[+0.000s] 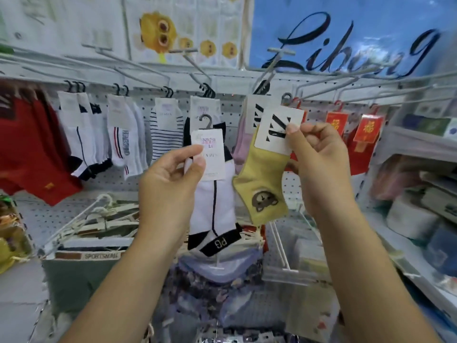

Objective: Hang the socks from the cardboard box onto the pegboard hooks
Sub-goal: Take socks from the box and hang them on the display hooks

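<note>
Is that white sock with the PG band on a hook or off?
Off. The left hand pinches the card of the white sock, and its hanger hook sticks up free, hooked on nothing.

A: Centre items?
B: White sock [223, 211], black stripe and black band; yellow sock [267, 174], brown bear motif.
A: Rest?
B: Striped sock [163, 137], white with navy bars; red garments [32, 157], left; blue banner [321, 16], upper right.
</note>
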